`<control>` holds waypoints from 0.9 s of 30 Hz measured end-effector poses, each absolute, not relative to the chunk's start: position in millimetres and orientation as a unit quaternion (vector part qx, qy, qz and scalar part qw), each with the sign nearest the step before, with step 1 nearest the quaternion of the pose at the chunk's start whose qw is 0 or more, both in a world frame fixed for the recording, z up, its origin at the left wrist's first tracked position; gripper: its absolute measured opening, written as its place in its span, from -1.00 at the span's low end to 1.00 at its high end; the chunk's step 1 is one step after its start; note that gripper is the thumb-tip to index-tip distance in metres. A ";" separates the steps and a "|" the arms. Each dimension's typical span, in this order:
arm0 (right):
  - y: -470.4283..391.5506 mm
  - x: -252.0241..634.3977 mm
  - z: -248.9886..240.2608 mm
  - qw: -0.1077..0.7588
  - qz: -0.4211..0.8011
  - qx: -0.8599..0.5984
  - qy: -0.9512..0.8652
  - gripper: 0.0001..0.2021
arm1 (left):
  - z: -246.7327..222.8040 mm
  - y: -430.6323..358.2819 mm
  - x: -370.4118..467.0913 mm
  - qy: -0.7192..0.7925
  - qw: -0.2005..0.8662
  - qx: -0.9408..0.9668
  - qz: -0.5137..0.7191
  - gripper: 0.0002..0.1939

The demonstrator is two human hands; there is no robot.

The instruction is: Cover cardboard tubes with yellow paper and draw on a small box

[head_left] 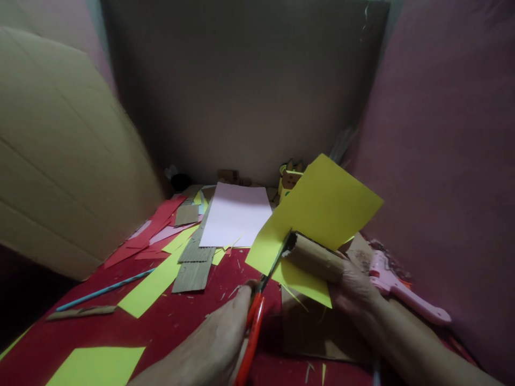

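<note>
From where I stood, the left hand [227, 327] grasped the scissors [256, 321] by the red handles, with the thumb near the pivot. The right hand [354, 287] was clenched around the near end of the tube [317, 260], a brown cardboard roll with a ragged open end at its far side. The yellow sheet [333, 201] was located behind the tube, raised and tilted above the red cloth [237, 300]; the right hand's fingers were hidden, so their hold on the sheet could not be confirmed. The scissor blades pointed up and away, set against the yellow sheet, with the tips beside the tube's open end. A cardboard piece [314, 335] lay below the right hand. The pink tool [406, 292] was positioned to the right of that hand. The white sheet [237, 214] lay beyond the scissors, with grey card [193, 276] at its left. Further left were a yellow strip [147, 292], red paper [155, 228] and a blue stick [107, 289]. A large panel [60, 150] leaned along the left side.
</note>
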State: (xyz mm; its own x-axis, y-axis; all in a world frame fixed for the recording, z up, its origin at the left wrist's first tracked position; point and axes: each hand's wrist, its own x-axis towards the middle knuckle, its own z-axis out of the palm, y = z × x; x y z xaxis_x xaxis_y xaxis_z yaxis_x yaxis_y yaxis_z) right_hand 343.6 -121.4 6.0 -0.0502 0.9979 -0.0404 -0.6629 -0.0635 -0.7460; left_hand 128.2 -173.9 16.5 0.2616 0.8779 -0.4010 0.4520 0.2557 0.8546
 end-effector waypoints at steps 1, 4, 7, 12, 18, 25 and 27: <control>-121.4 343.4 6.6 0.624 0.665 -0.294 -0.286 -0.72 | 17.6 -173.5 127.1 0.574 0.551 0.575 0.191 -0.63; -120.9 344.7 6.4 0.620 0.660 -0.298 -0.301 -0.70 | 17.2 -170.5 121.9 0.568 0.548 0.590 0.174 -0.65; -120.0 346.8 4.2 0.616 0.656 -0.301 -0.316 -0.68 | 10.3 -167.6 117.5 0.551 0.486 0.656 0.171 -0.75; -118.5 346.9 3.8 0.622 0.650 -0.287 -0.330 -0.70 | -1.7 -167.9 117.2 0.556 0.392 0.713 0.169 -0.62; -118.6 344.4 7.7 0.626 0.645 -0.290 -0.329 -0.75 | 9.4 -167.4 120.5 0.550 0.492 0.648 0.189 -0.72; -125.0 336.3 14.1 0.613 0.670 -0.282 -0.309 -0.81 | 25.7 -166.1 131.1 0.567 0.575 0.553 0.203 -0.61; -126.4 335.1 15.7 0.609 0.672 -0.287 -0.308 -0.80 | 27.2 -164.9 134.2 0.561 0.612 0.521 0.197 -0.59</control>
